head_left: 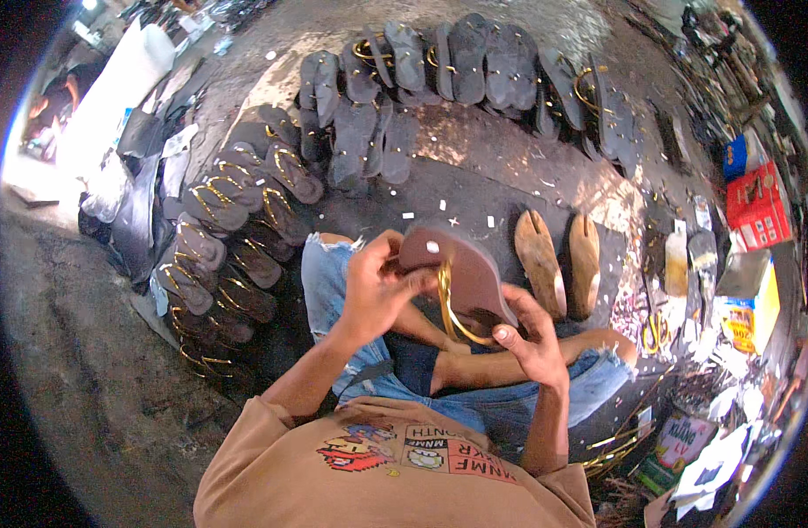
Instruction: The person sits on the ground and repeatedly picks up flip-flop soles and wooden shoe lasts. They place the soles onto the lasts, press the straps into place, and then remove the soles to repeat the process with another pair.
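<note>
Biggest thing here is the dark mat (470,189) on the floor, with a bunch of dark soles (468,62) across its far side and a smaller cluster of gold-strapped sandals (219,207) off to the left. Next size down, two foot-shaped wooden forms (539,255) sit side by side, just right of the work. The brown sole (479,264) being worked on is up in the air over the person's lap, tilted. Left hand (382,282) has thumb and fingers clamped on its left edge; right hand (534,339) is pinching the near right end. Then there's the gold strap (445,299) looping off it; can't tell if every end is seated. My guess is they're fitting or checking that strap, so next move calls for steadying the sole and tugging the strap snug without twisting it. Smallest bit: a white patch (432,247) near the sole's far end.
</note>
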{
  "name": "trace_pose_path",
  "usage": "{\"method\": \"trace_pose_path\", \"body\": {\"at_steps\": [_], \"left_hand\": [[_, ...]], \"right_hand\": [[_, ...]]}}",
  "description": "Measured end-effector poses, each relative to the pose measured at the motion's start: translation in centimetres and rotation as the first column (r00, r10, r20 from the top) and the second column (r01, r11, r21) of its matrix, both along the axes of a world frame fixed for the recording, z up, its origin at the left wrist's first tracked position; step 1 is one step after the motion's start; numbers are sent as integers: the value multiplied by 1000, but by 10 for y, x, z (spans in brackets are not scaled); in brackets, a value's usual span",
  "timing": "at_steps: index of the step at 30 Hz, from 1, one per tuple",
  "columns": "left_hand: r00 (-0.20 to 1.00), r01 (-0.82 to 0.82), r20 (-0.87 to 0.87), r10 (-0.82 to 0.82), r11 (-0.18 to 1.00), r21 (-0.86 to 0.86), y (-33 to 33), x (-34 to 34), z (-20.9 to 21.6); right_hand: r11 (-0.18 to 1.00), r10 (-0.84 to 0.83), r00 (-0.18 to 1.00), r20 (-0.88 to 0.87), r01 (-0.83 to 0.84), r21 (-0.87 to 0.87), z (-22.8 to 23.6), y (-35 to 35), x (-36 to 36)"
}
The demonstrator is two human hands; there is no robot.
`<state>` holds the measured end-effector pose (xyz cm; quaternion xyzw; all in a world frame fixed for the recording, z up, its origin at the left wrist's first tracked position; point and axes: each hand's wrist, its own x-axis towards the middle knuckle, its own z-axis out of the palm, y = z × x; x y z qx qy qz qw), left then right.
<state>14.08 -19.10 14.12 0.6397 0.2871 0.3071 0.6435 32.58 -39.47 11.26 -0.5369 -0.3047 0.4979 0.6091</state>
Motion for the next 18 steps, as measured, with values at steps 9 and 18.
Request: {"method": "trace_pose_path", "body": {"at_steps": [9, 18], "left_hand": [[564, -316, -313, 764, 550, 773, 228, -13, -187], [917, -120, 151, 370, 615, -779, 179, -8, -123]], "right_hand": [[981, -140, 927, 348, 178, -81, -81, 65, 5], [911, 53, 209, 976, 390, -133, -140, 89, 15]]}}
